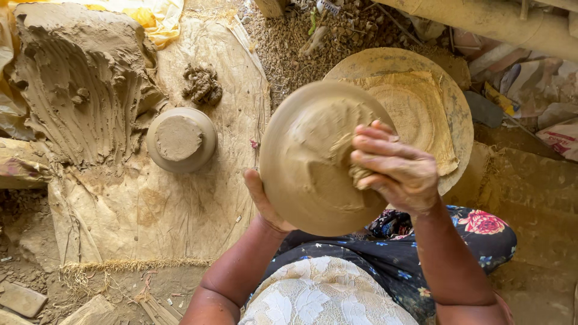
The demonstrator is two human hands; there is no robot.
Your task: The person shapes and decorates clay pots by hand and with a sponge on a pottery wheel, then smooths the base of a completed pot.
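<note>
Head view: left hand [260, 201] cups the clay bowl [313, 159] from beneath; right hand [394, 168] presses a wad of clay [349, 153] onto it, fingers curled.

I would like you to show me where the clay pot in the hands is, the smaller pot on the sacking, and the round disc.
clay pot [307, 162], head view, on its rounded underside.
smaller pot [180, 139], head view, on its flat clay top.
round disc [460, 108], head view, on its bare right rim.
</note>
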